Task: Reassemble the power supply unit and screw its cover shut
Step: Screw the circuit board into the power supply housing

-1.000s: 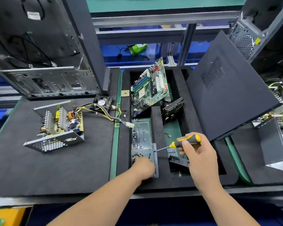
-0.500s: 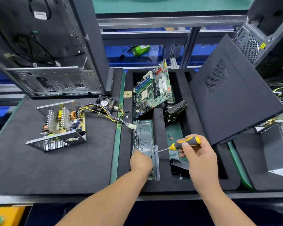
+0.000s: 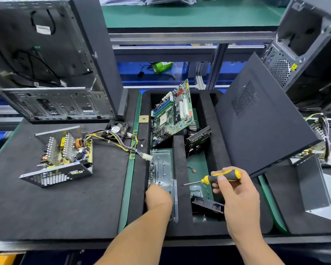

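**Reaching for small parts while the open supply sits off to the side**

Head view: I take my landmark to be the open power supply unit (image 3: 59,159), a silver perforated-steel box with its circuit board, heat sinks and copper coil bared, standing on the black mat of the table (image 3: 46,207). Its bundle of yellow, black and purple wires (image 3: 107,139) trails away from it towards a small black fan (image 3: 116,129) and ends in a white plug (image 3: 147,156) at the edge of the black foam tray (image 3: 180,228).

My left hand (image 3: 158,197) is well to the right of the unit, knuckles up, reaching down onto the near end of a clear plastic parts box (image 3: 161,169) in the tray. Its fingers are hidden under the hand, so I cannot tell whether they pinch anything. My right hand (image 3: 235,192), farther right again, is wrapped round the yellow-and-black handle of a screwdriver (image 3: 221,175), with the steel tip pointing left towards the box.

Neither hand touches the unit; both are well apart from it.

As I judge it, the risks are these: a tiny screw could slip from my fingers and vanish into the tray's slots. The screwdriver tip, held so near my left hand, could jab it. The loose wires could get trapped under the cover when I close it. I cannot pick out that cover for certain.
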